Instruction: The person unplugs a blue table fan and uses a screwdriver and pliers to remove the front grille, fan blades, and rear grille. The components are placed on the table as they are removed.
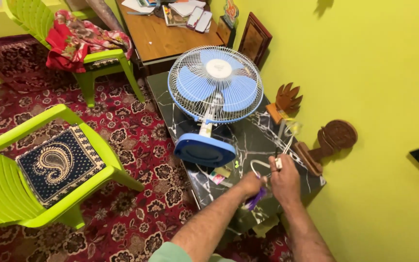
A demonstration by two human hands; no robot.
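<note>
Hands meet over the near end of a black marble-patterned bench [260, 138] that stands against a yellow-green wall [374, 73]. The right hand [284, 180] has its fingers [278, 164] pinched together on a white power cord [260, 167] near a small plug-like end, back of the hand up, forearm reaching in from the lower right. The cord loops out to the left of those fingers and lies on the bench top between the hands and the fan's base. The left hand [252, 185] is just beside the right, almost touching it, curled shut around a small purple object [255, 200] that hangs below the fist; what the object is cannot be told. The left forearm comes up from the bottom edge, with a pale green sleeve at the elbow.

Beyond the hands, well clear of them, a blue-and-white table fan [215, 85] stands on the bench, its round blue base [204, 149] nearest the hands and its wire grille tilted up towards the camera. A few small papers lie on the bench beside the base. Wooden carved ornaments [333, 138] lean against the wall to the right. A wooden desk [166, 36] with papers sits behind the fan. Two lime-green plastic chairs [40, 170] stand on a red patterned carpet [136, 160] to the left, the nearer one with a dark paisley cushion.
</note>
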